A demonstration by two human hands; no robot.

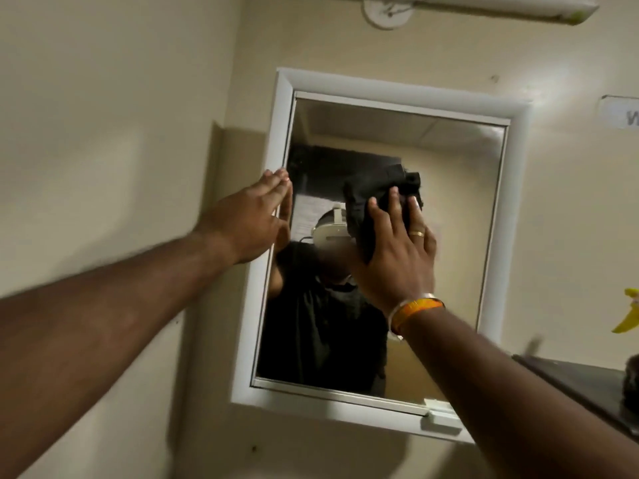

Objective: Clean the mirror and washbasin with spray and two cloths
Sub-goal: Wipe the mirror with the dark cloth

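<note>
1. My left hand point(254, 221) lies flat against the left edge of the mirror point(449, 209) – fingers straight and together, tips on the white frame point(276, 140), holding nothing.
2. My right hand point(397, 252) presses a dark cloth point(373, 195) onto the glass near the middle of the upper half, fingers spread and nearly straight over the bunched fabric.
3. An orange band point(416, 311) sits on that wrist – a ring point(417, 233) on one finger.
4. A dark shelf point(570, 385) juts out beside the mirror's lower right corner.
</note>
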